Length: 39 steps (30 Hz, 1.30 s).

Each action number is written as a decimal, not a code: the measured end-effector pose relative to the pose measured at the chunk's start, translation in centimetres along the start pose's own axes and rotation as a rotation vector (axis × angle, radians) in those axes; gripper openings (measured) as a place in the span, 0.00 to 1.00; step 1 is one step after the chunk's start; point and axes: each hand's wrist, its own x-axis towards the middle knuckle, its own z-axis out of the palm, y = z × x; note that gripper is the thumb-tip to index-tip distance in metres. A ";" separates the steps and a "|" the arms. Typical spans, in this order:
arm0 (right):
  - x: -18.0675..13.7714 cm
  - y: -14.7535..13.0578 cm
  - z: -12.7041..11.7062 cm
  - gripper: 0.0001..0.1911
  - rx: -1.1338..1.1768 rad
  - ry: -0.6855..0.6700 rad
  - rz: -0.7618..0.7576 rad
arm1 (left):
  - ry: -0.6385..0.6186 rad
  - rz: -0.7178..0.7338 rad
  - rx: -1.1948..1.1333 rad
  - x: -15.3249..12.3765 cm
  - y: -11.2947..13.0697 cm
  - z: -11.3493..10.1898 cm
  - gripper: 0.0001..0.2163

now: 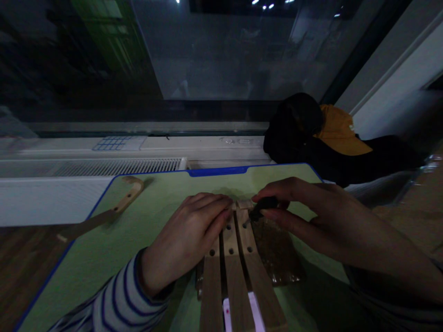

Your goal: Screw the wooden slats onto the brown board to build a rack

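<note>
Three long wooden strips with drilled holes lie side by side, pointing away from me: the right strip [262,279], the middle strip [235,276] and the left strip [211,286]. My left hand [199,228] is closed over the far ends of the left and middle strips, pressing on the wood and hiding part of it. Between thumb and fingers, my right hand [304,205] pinches a small black tool [265,206] beside the far hole of the right strip. Its thin tip points at that hole; whether it sits inside, I cannot tell.
A similar wooden strip with a hooked end [126,198] lies across the left edge of the green, blue-edged table [155,198]. Under the strips are a brown packet [282,258] and a pale pink item [256,311]. Beyond are a radiator [121,167], dark clothing [294,127] and an orange cap [341,131].
</note>
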 end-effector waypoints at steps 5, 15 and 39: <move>0.1 0.0 0.0 0.13 0.004 0.003 -0.002 | 0.002 -0.002 0.003 0.0 -0.1 0.0 0.10; 0.0 0.0 -0.1 0.12 -0.007 0.011 0.006 | -0.002 0.003 -0.001 0.0 0.0 0.0 0.11; -0.2 -0.7 -0.2 0.11 -0.248 0.023 -0.022 | 0.018 0.032 0.061 -0.1 0.0 0.1 0.11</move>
